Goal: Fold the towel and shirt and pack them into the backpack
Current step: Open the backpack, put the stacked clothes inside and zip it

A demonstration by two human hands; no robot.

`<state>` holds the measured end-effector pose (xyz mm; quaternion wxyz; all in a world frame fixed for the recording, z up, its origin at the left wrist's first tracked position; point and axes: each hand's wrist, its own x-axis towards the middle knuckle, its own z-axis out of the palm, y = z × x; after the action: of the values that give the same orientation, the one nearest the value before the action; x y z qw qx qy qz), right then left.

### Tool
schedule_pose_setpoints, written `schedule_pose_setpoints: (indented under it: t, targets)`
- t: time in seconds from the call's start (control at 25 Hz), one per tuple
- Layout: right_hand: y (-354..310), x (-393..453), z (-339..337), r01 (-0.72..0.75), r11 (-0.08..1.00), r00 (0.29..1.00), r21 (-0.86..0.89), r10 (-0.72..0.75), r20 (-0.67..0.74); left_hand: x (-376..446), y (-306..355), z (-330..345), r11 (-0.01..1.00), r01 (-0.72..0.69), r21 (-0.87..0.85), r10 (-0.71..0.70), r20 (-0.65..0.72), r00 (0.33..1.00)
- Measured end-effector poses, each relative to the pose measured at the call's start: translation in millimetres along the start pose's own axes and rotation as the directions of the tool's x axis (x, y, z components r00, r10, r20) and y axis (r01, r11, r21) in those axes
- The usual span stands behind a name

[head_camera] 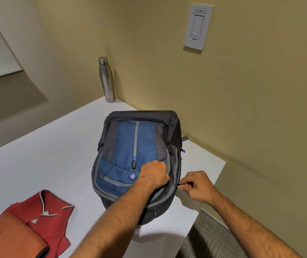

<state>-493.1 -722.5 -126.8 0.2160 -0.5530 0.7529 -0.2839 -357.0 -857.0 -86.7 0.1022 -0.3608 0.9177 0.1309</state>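
A blue and grey backpack (130, 146) lies flat on the white table (46, 161), front side up. My left hand (153, 175) grips the backpack's front panel near its right edge, fingers curled into the fabric. My right hand (198, 186) pinches a black zipper pull (178, 184) on the bag's right side. A folded red shirt (50, 211) with a grey-trimmed collar lies at the front left. On top of it rests a folded orange towel (13, 237).
A steel water bottle (106, 80) stands upright at the table's far corner by the yellow wall. A light switch plate (198, 27) is on the wall. Grey carpet (210, 239) shows past the table's right edge.
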Motion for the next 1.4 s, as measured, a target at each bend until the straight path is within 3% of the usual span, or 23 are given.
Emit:
schedule_pose_setpoints:
  t: [0.16,0.48,0.6,0.68,0.76,0.84,1.12,1.32,1.4]
  targets:
    - [-16,-20,12,0.068,0.997,0.995,0.034,-0.070,0.070,0,-7,2,0.981,0.029,-0.194,-0.025,0.021,0.999]
    - [-45,-46,54,0.045,0.991,0.999,0.130,-0.044,-0.013,-13,-21,7,0.852,0.061,-0.520,-0.047,0.040,0.998]
    - [-47,-50,57,-0.008,0.986,0.997,0.166,0.020,-0.071,-27,-28,7,0.875,0.113,-0.471,-0.128,0.000,0.992]
    - [-48,-52,59,-0.001,0.992,0.992,0.127,0.017,-0.124,-35,-30,7,0.888,0.210,-0.410,-0.171,0.130,0.977]
    - [-51,-55,63,0.027,0.997,0.985,0.073,-0.014,-0.173,-48,-29,7,0.791,0.348,-0.504,-0.132,0.414,0.901]
    - [-53,-57,68,0.063,0.997,0.978,0.040,-0.054,-0.199,-60,-28,10,0.731,0.412,-0.544,-0.066,0.545,0.836]
    - [-51,-66,64,0.176,0.984,0.980,-0.017,-0.177,-0.093,-72,-30,33,0.475,0.437,-0.764,-0.067,0.464,0.883]
    - [-51,-46,55,0.152,0.987,0.959,-0.048,-0.159,-0.237,-77,-38,37,0.436,0.380,-0.816,-0.015,0.415,0.910]
    - [-55,-29,47,0.184,0.968,0.951,-0.169,-0.219,-0.218,-79,-41,38,0.437,0.366,-0.822,0.010,0.411,0.912]
